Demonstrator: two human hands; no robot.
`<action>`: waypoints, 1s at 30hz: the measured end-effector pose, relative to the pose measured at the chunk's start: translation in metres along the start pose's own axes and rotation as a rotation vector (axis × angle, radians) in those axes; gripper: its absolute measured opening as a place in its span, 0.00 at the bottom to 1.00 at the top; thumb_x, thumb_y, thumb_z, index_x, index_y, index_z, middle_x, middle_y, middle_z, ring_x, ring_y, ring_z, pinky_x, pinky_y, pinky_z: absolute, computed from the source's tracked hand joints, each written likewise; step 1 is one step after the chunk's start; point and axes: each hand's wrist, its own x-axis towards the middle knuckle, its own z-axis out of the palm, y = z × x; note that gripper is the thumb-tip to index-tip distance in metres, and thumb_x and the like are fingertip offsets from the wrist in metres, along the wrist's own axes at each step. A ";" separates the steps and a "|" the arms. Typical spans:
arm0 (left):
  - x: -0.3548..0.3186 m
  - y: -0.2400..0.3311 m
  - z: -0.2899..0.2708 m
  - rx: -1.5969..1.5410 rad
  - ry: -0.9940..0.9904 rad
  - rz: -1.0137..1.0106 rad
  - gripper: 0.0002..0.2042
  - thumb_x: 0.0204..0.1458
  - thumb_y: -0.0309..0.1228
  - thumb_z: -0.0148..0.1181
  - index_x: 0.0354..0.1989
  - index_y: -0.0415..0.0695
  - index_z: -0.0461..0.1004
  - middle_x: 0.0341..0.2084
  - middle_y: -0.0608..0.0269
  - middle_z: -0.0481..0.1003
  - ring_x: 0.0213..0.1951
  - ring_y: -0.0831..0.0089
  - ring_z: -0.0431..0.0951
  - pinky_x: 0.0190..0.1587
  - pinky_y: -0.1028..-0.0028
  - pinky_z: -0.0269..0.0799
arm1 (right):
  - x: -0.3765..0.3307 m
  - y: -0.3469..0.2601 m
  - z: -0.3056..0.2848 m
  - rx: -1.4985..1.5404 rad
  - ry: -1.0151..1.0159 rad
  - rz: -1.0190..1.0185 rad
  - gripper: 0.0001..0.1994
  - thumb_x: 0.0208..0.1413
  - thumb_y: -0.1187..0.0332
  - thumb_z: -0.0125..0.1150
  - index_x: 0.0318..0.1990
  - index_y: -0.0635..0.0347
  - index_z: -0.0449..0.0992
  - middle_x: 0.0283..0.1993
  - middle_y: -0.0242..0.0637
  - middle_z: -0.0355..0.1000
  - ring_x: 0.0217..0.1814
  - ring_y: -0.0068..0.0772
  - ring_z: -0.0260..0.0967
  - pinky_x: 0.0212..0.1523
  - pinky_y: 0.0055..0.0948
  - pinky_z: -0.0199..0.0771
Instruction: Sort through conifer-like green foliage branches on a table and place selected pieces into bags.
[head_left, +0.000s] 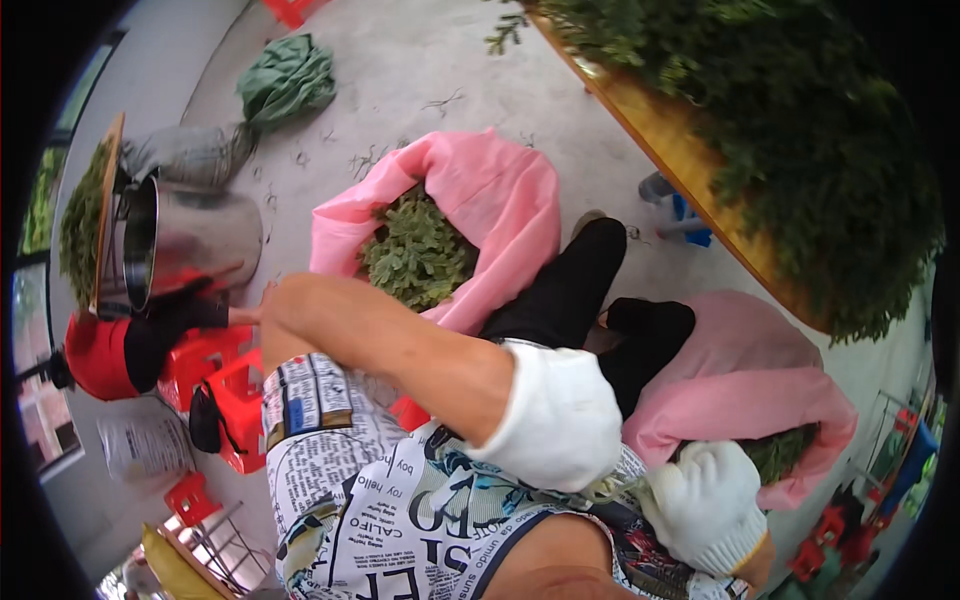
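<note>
My left hand (560, 418), in a white glove, is bent in front of my chest with its fingers turned down and mostly hidden. Beside it, my right hand (705, 505), also white-gloved, is closed, its fingertips pointing at the left hand. A small pale green sprig (608, 489) shows between the two gloves, at the right fingertips. Past my left forearm stands a pink sack (500, 190), its mouth folded open around leafy green sprigs (415, 255). A second pink sack (740, 390) with greenery inside is just beyond my right hand.
A wooden table (665, 150) piled with green branches (820, 170) fills the upper right. Left are a metal drum (205, 240), red stools (235, 400) and a bent-over person in red (100, 355). A green sack (287, 80) lies behind. Black-trousered legs (560, 285) extend between the pink sacks.
</note>
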 end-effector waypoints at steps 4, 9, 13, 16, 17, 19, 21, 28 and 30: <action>-0.087 -0.014 -0.004 -0.058 -0.087 -0.295 0.07 0.51 0.33 0.60 0.25 0.44 0.74 0.17 0.60 0.72 0.19 0.58 0.71 0.24 0.63 0.70 | 0.002 0.030 -0.035 0.521 -0.147 0.479 0.06 0.40 0.70 0.62 0.28 0.59 0.78 0.25 0.42 0.69 0.27 0.44 0.65 0.31 0.40 0.65; -0.176 -0.108 0.000 -0.291 1.338 -1.022 0.06 0.53 0.31 0.64 0.29 0.43 0.78 0.23 0.66 0.78 0.14 0.80 0.69 0.14 0.82 0.62 | 0.122 0.004 0.011 1.098 0.433 0.197 0.10 0.47 0.74 0.62 0.38 0.66 0.80 0.36 0.41 0.78 0.32 0.34 0.69 0.38 0.31 0.71; -0.212 -0.149 -0.031 -0.600 1.716 -0.848 0.12 0.59 0.33 0.60 0.47 0.41 0.79 0.37 0.62 0.80 0.24 0.78 0.74 0.27 0.79 0.72 | 0.275 -0.026 0.107 0.851 0.075 0.226 0.30 0.53 0.56 0.65 0.59 0.64 0.69 0.41 0.43 0.77 0.37 0.44 0.74 0.43 0.34 0.74; -0.271 -0.181 -0.028 -0.978 1.539 -0.656 0.19 0.60 0.34 0.58 0.59 0.44 0.70 0.48 0.55 0.77 0.46 0.61 0.79 0.47 0.63 0.74 | 0.278 -0.014 0.161 0.510 0.372 0.010 0.29 0.47 0.51 0.65 0.52 0.62 0.72 0.38 0.47 0.77 0.35 0.52 0.73 0.40 0.40 0.74; -0.304 -0.197 -0.011 -1.064 1.517 -0.399 0.21 0.59 0.32 0.58 0.61 0.45 0.67 0.51 0.53 0.76 0.50 0.60 0.77 0.51 0.60 0.73 | 0.269 -0.009 0.162 0.435 0.491 -0.022 0.26 0.47 0.51 0.64 0.50 0.61 0.74 0.37 0.47 0.77 0.34 0.51 0.73 0.39 0.39 0.74; -0.303 -0.221 -0.009 -1.149 1.592 -0.404 0.20 0.56 0.29 0.60 0.58 0.45 0.68 0.47 0.53 0.78 0.51 0.59 0.77 0.52 0.57 0.72 | 0.242 0.018 0.155 0.293 0.631 0.052 0.24 0.48 0.52 0.63 0.47 0.60 0.76 0.37 0.47 0.77 0.33 0.49 0.73 0.37 0.38 0.74; -0.300 -0.251 -0.004 -1.176 1.679 -0.335 0.14 0.54 0.25 0.60 0.50 0.45 0.74 0.42 0.54 0.80 0.46 0.59 0.80 0.49 0.58 0.74 | 0.208 0.042 0.142 0.297 0.406 0.201 0.20 0.49 0.54 0.63 0.43 0.58 0.77 0.33 0.45 0.77 0.31 0.46 0.73 0.33 0.36 0.73; -0.193 -0.355 0.003 -1.081 1.611 -0.709 0.13 0.54 0.27 0.61 0.48 0.45 0.74 0.35 0.55 0.81 0.38 0.63 0.81 0.42 0.63 0.76 | 0.109 0.061 0.113 0.138 0.684 0.220 0.12 0.47 0.64 0.66 0.39 0.58 0.78 0.26 0.39 0.71 0.24 0.42 0.65 0.29 0.36 0.68; -0.128 -0.363 0.018 -1.053 1.522 -0.735 0.12 0.53 0.28 0.61 0.46 0.45 0.75 0.36 0.55 0.81 0.37 0.63 0.81 0.39 0.64 0.76 | 0.087 0.074 0.080 0.078 0.800 0.264 0.12 0.45 0.66 0.67 0.39 0.58 0.79 0.27 0.38 0.71 0.25 0.41 0.64 0.29 0.36 0.68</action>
